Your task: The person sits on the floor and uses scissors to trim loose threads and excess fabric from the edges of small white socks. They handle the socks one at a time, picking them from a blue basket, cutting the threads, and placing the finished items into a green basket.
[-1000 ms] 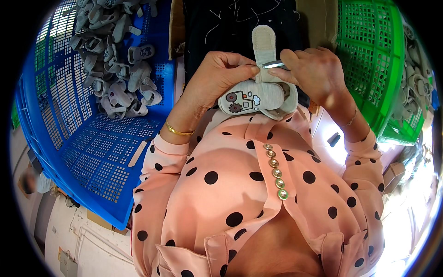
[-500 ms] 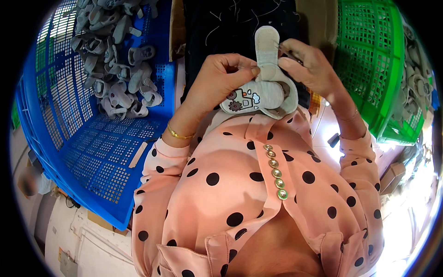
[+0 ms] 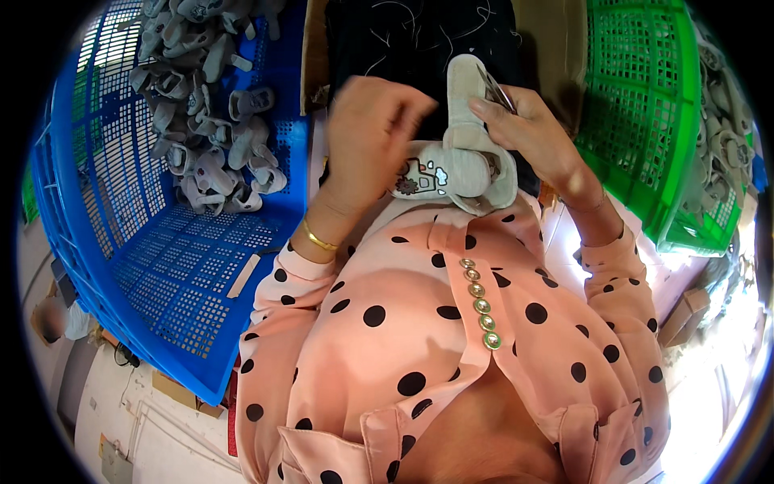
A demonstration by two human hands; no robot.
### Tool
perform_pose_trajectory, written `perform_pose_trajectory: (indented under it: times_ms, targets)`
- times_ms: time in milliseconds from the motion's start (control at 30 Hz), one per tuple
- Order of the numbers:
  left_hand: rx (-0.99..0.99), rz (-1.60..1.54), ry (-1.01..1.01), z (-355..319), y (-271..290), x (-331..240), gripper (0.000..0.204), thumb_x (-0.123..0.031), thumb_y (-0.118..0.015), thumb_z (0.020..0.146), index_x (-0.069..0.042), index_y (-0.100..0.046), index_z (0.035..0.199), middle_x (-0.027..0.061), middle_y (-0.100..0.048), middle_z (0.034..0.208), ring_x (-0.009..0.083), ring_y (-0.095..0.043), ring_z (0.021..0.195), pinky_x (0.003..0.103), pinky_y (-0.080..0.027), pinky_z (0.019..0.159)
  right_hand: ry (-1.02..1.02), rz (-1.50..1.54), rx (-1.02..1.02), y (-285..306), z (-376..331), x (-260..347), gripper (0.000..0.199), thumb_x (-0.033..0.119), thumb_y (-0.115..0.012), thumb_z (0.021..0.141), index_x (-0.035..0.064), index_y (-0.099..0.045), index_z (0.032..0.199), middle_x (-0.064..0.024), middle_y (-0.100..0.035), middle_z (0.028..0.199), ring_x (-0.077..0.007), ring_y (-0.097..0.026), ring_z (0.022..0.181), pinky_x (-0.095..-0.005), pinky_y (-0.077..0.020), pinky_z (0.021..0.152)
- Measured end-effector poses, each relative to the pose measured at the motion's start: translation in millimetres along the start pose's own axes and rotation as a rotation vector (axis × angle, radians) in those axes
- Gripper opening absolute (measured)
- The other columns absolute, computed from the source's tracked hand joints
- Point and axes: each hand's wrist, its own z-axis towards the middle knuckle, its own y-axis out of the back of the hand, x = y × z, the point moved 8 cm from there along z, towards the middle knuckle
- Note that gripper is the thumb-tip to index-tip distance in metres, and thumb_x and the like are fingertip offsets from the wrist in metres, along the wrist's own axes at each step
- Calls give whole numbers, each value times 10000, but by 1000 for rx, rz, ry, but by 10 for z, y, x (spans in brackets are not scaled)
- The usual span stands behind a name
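Observation:
A small pale grey child's shoe (image 3: 469, 173) with a cartoon vehicle on it rests against my lap. Its long strap (image 3: 465, 85) stands up, away from me. My right hand (image 3: 528, 133) pinches the strap's edge with the thumb. In the same hand are slim pointed metal blades that look like thread snips (image 3: 497, 90), lying along the strap; their handles are hidden in my palm. My left hand (image 3: 372, 133) is raised beside the shoe, to its left and apart from the strap. Motion smears its fingers, so whether they hold anything is unclear.
At my left stands a blue plastic basket (image 3: 173, 323) with a heap of similar grey shoes (image 3: 211, 133). A green basket (image 3: 645, 121) is at my right, with more grey shoes (image 3: 717, 153) beyond its wall. Cardboard (image 3: 551, 68) and loose threads (image 3: 415, 28) lie ahead.
My left hand has let go of the shoe and lifted away to the left. My right hand has shifted slightly down, its thumb now on the strap.

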Motion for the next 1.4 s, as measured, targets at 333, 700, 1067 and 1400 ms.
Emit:
perform_pose_trajectory:
  times_ms: [333, 700, 1067, 1400]
  targets:
    - [228, -435, 467, -57, -232, 123, 379, -298, -766, 804, -15, -687, 1042, 89, -671, 877, 189, -601, 841, 311, -474, 742, 132, -42, -42, -32, -70, 105, 350, 330, -570, 983, -12, -624, 928, 43, -495, 670, -33, -419, 634, -214, -403, 557]
    - [212, -942, 769, -117, -411, 155, 208, -155, -616, 946, 12, -673, 1057, 33, -684, 779, 59, -621, 671, 184, -488, 598, 168, -20, -135, 19, -74, 88, 269, 226, -559, 988, -27, -628, 926, 39, -493, 630, -29, -413, 601, -218, -413, 530]
    - [108, -409, 503, 74, -210, 149, 171, -90, -559, 969, -31, -654, 1099, 59, -713, 827, 104, -674, 804, 229, -521, 745, 244, -98, -178, 73, -86, 112, 302, 229, -557, 979, -44, -611, 864, -5, -471, 603, -28, -403, 602, -228, -402, 524]
    - [348, -956, 739, -102, -508, 45, 166, -94, -660, 916, 14, -655, 1042, 28, -672, 828, 54, -609, 700, 192, -502, 622, 305, -254, -243, 152, -116, 161, 195, 169, -592, 923, -16, -605, 865, -47, -531, 599, -89, -470, 545, -272, -425, 518]
